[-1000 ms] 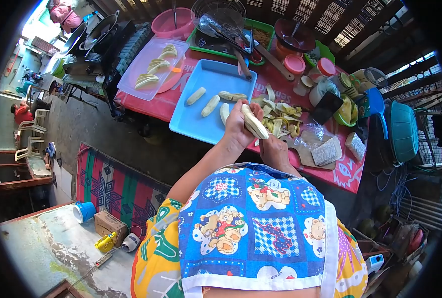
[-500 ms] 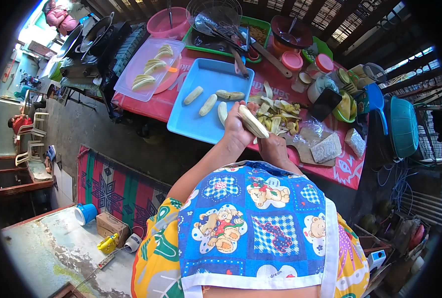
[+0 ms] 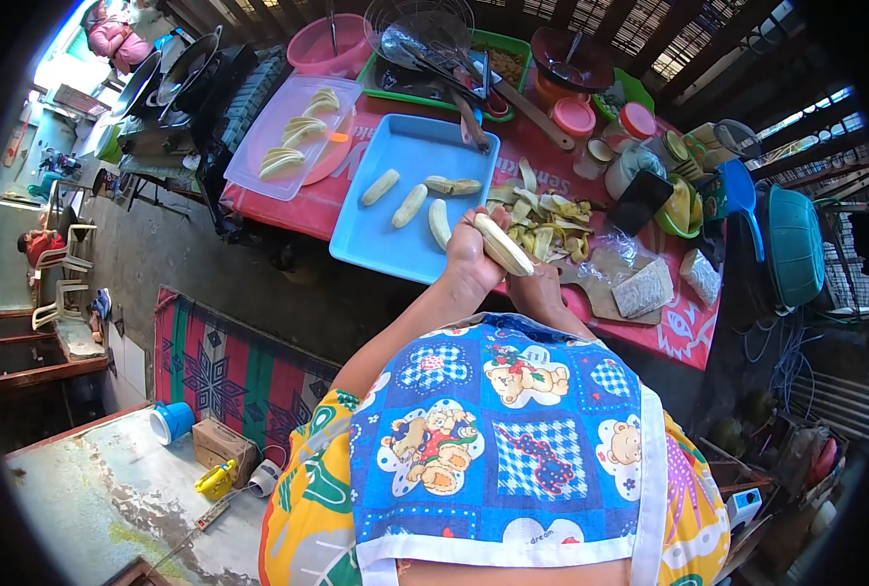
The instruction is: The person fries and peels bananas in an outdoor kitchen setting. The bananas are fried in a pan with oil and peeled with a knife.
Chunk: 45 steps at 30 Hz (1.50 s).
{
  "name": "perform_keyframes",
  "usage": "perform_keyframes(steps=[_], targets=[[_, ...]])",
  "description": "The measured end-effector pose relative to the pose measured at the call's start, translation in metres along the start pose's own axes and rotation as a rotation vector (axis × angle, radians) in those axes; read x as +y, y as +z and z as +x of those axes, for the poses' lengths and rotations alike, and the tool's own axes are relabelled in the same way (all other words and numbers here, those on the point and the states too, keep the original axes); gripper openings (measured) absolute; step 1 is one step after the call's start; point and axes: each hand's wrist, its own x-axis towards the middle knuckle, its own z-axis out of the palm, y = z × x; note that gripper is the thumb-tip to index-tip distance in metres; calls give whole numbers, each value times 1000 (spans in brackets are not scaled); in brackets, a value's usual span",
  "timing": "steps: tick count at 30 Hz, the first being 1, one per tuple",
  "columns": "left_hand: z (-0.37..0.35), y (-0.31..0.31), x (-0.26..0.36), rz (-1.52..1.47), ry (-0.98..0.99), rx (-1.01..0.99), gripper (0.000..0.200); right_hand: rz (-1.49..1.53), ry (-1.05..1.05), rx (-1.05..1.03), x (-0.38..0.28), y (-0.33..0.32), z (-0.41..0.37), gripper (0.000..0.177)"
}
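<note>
My left hand point(image 3: 469, 250) is wrapped round a peeled banana point(image 3: 504, 245) near the right edge of the blue tray. Close against the banana's lower end is my right hand point(image 3: 540, 290); its fingers are mostly hidden behind the banana and wrist. Several peeled bananas point(image 3: 410, 206) lie in the blue tray point(image 3: 364, 244). A pile of banana peels point(image 3: 549, 220) covers the red cloth just beyond my hands. Fanned banana slices point(image 3: 303, 130) sit on a translucent lid point(image 3: 252, 168) to the left.
A wooden board point(image 3: 600, 298) with a wrapped white block point(image 3: 641, 292) lies to the right, near a black phone point(image 3: 639, 203). Jars point(image 3: 636, 122), a green tray point(image 3: 518, 49) with utensils and a pink basin point(image 3: 319, 49) stand along the back. A person point(image 3: 119, 37) is far left.
The held banana and my left hand have shifted slightly right and down, so more of the curved banana in the tray shows.
</note>
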Motion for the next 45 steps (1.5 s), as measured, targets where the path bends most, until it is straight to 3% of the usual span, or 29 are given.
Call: perform_keyframes(steps=[12,17,21,23,26,32,36,38,39,40,41,43,45], targets=[[-6,2,-6,124,76,89,19,53,-9,67,8,12,3,33],[-8,2,-6,143,81,78,20,-56,-104,150,14,18,2,33],[-19,7,1,108,-79,-113,33,-241,-79,96,8,-6,12,28],[-26,7,5,216,-191,-304,43,-446,-167,226,14,-15,17,25],[-24,-1,-5,443,-138,-258,37,-588,-232,217,19,-27,22,28],[-23,-16,21,490,-348,-193,31,-625,-395,172,41,-74,16,40],[-41,-11,35,628,-309,-220,32,-448,-342,17,69,-94,5,43],[-37,-13,42,840,-242,-395,35,-145,-129,-90,72,-97,2,44],[-39,-8,40,842,-242,-395,35,104,-180,-8,85,-80,6,36],[-46,2,37,1086,-161,-394,37,107,-179,-5,79,-79,7,36],[-52,10,35,1330,-76,-390,41,320,-69,-50,65,-74,11,33],[-56,26,33,1502,-40,-415,42,747,193,-230,37,-74,19,32],[-61,36,34,1677,12,-443,43,900,209,-270,22,-77,23,33]])
